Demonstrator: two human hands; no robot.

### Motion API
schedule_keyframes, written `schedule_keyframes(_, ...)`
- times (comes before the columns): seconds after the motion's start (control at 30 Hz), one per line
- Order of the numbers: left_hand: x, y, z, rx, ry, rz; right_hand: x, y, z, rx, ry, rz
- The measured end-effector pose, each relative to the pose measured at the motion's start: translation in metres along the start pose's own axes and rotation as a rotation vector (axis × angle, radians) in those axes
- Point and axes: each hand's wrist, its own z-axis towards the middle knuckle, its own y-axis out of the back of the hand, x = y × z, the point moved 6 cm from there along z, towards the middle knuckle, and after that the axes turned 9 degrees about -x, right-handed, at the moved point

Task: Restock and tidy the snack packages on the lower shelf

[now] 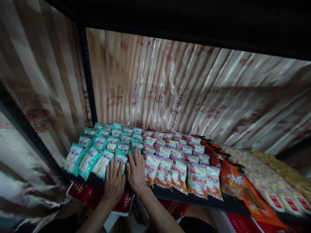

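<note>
Rows of teal-and-white snack bags stand on the left part of a black shelf. My left hand lies with fingers stretched out against the front bags of this block, partly covering one. Beside it, my right hand rests flat with fingers extended at the block's right end, where it meets the white bags with red-and-blue striped edges. Neither hand is wrapped round a bag. Parts of the bags under the fingers are hidden.
Orange snack bags and clear packs with red labels continue along the shelf to the right. Red baskets sit below. A dark upright post stands at left, with striped, printed sheeting behind.
</note>
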Motion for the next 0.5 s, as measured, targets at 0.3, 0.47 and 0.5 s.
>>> schedule_keyframes(0.3, 0.001, -0.004, 0.000, -0.164, -0.050, 0.029, 0.003, -0.017, -0.009, -0.098, 0.162, -0.100)
schedule_keyframes(0.47, 0.009, 0.014, 0.000, -0.144, -0.061, -0.059, 0.009, -0.009, -0.009, -0.187, 0.173, -0.149)
schedule_keyframes(0.5, 0.014, 0.018, 0.000, -0.146, -0.037, -0.076, 0.011, -0.005, -0.010, -0.204, 0.165, -0.148)
